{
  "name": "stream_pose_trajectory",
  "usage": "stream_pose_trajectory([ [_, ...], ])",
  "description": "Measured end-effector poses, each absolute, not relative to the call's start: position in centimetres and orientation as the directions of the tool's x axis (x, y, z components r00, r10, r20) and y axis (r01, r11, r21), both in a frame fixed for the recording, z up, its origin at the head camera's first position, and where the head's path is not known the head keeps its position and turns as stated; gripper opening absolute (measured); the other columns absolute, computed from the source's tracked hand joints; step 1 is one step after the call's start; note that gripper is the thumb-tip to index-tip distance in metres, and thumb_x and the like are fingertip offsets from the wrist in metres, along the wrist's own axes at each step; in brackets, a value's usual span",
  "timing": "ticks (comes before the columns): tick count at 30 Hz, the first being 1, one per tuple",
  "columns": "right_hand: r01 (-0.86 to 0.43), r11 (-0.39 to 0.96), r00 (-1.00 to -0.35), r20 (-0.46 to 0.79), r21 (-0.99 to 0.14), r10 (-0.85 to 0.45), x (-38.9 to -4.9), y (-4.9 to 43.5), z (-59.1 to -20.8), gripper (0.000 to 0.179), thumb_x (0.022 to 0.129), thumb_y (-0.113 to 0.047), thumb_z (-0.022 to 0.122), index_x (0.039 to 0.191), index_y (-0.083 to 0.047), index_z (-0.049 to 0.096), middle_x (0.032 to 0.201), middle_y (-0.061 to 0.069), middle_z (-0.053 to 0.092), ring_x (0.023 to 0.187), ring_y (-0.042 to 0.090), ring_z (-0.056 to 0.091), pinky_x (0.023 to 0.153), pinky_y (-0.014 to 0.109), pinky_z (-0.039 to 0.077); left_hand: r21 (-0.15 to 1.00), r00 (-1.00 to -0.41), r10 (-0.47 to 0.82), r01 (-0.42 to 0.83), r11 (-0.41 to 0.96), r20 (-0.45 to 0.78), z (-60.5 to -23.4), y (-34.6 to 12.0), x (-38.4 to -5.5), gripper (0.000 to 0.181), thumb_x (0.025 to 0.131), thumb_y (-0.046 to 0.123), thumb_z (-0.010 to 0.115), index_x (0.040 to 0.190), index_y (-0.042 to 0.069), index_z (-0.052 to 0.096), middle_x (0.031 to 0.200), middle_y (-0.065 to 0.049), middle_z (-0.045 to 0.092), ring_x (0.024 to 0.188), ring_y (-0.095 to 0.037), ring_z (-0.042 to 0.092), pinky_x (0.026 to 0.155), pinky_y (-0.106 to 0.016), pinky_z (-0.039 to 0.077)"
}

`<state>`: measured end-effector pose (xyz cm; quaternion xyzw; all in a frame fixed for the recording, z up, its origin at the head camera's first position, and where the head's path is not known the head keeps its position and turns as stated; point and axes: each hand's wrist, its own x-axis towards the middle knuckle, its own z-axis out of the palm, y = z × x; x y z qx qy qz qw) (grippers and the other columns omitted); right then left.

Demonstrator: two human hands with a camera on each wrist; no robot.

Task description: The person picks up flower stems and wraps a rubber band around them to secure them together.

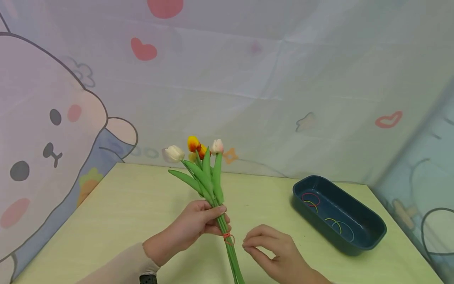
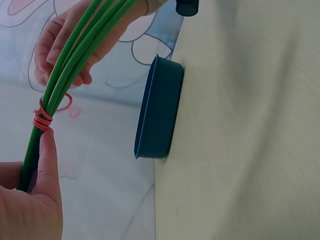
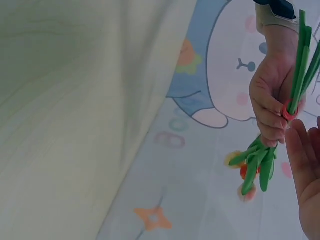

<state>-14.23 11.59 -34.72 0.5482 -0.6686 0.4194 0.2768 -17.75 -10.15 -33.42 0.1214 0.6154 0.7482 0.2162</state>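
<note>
My left hand (image 1: 191, 223) grips a bunch of tulips (image 1: 209, 179) by the green stems, just below the leaves. The blooms are white, orange-yellow and pale pink, and they point up and away. Wound several times round the stems below that hand is a red rubber band (image 2: 42, 119), one loop of which sticks out sideways. In the left wrist view the left index fingertip lies right at the wraps. My right hand (image 1: 271, 250) hovers to the right of the band, fingers loosely bent and thumb apart, holding nothing. A small gap separates its fingertips from the loop.
A dark blue oblong tray (image 1: 367, 240) stands at the right of the pale yellow table (image 1: 134, 201), with several coloured rubber bands (image 1: 333, 225) in it. Behind the table hangs a printed cloth (image 1: 230, 79) with a cartoon bear and hearts.
</note>
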Motion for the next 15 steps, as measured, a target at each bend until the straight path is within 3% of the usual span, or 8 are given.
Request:
stream_pose_trajectory([
  [6,-0.924,0.187,-0.383,0.791,-0.334,-0.477,-13.5,13.2,-33.3,0.026,0.074,0.009,0.065,0.091,-0.011,0.063,0.083,0.001,0.059,0.076,0.009,0.055,0.068,0.013,0.049,0.987,-0.883,0.458,-0.149,-0.059,-0.106,-34.3,-11.6,-18.1,0.032,0.088,0.023,0.058,0.091,-0.009,0.054,0.075,-0.004,0.064,0.067,-0.013,0.065,0.073,-0.036,0.056],
  [15,-0.861,0.366,-0.487,0.776,-0.352,-0.4,-14.6,17.4,-33.2,0.04,0.065,0.018,0.067,0.09,-0.014,0.065,0.083,-0.001,0.061,0.075,0.006,0.055,0.066,0.012,0.047,0.988,-0.887,0.434,-0.145,0.06,-0.156,-36.3,-13.8,-18.6,0.031,0.088,0.02,0.058,0.091,-0.01,0.055,0.073,-0.005,0.063,0.064,-0.016,0.065,0.067,-0.036,0.057],
])
